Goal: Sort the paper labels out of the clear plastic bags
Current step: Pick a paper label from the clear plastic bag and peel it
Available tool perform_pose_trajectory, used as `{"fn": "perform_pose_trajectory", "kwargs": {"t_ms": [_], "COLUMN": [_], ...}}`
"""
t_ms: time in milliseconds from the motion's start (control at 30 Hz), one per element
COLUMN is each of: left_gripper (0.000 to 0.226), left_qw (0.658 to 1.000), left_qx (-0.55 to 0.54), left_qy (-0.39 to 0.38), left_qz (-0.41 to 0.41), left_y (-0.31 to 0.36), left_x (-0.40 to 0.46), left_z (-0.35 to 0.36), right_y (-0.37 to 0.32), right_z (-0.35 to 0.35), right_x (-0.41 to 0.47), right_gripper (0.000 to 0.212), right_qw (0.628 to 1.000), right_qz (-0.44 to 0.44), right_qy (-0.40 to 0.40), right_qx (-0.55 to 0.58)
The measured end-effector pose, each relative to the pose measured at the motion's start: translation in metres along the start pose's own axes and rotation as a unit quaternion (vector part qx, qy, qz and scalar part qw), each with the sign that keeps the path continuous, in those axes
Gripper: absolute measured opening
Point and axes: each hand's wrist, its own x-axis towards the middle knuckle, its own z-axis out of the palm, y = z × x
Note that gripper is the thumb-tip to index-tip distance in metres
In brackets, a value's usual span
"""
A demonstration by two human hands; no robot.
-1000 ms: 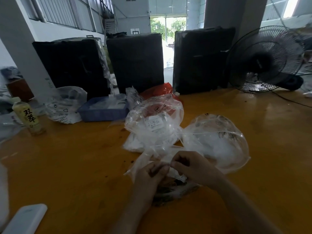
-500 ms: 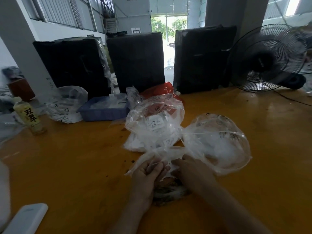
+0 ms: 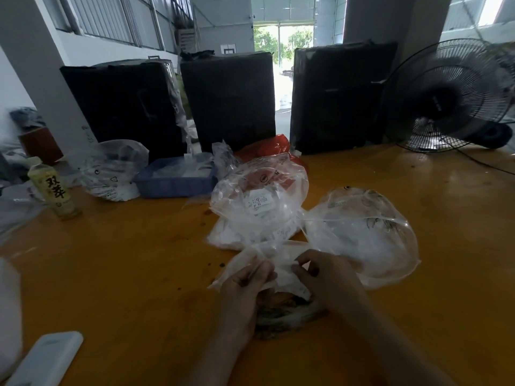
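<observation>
A clear plastic bag (image 3: 281, 277) with dark patterned contents lies on the orange table in front of me. My left hand (image 3: 242, 285) grips its left side with curled fingers. My right hand (image 3: 326, 274) pinches the film at its top edge, close to the left fingers. Behind it lies another clear bag (image 3: 259, 207) with a white paper label (image 3: 257, 203) showing through. A puffed clear bag (image 3: 365, 235) sits to the right, touching my right hand's far side.
A blue tray (image 3: 175, 182) holding white pieces stands behind left, next to a crumpled bag (image 3: 114, 171) and a drink bottle (image 3: 53, 188). Three black wrapped boxes (image 3: 228, 98) line the back. A fan (image 3: 451, 96) stands right. A white device (image 3: 47, 358) lies near left.
Both hands have slid a little up the bag toward its top edge, and my right fingers now pinch the film near the left hand.
</observation>
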Motion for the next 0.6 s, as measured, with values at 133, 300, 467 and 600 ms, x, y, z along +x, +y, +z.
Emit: {"fn": "perform_pose_trajectory", "kwargs": {"t_ms": [133, 300, 467, 600], "left_gripper": [0.035, 0.038, 0.038, 0.023], "left_qw": [1.000, 0.999, 0.995, 0.997], "left_qx": [-0.020, -0.051, -0.098, -0.080], "left_qy": [0.000, -0.005, -0.014, -0.007], "left_qz": [-0.007, 0.002, 0.004, 0.012], "left_y": [0.000, -0.002, -0.003, -0.002], "left_x": [0.001, 0.002, 0.004, 0.003], "left_z": [0.000, -0.003, -0.004, -0.004], "right_y": [0.001, 0.002, 0.000, -0.006], "right_z": [0.003, 0.004, -0.007, -0.015], "right_x": [-0.001, 0.000, 0.001, -0.006], "right_gripper": [0.015, 0.031, 0.030, 0.017], "right_qw": [0.995, 0.991, 0.996, 0.988], "right_qz": [-0.006, -0.009, 0.011, 0.015], "right_qy": [-0.072, -0.094, -0.084, -0.045], "right_qx": [-0.072, -0.097, 0.005, 0.146]}}
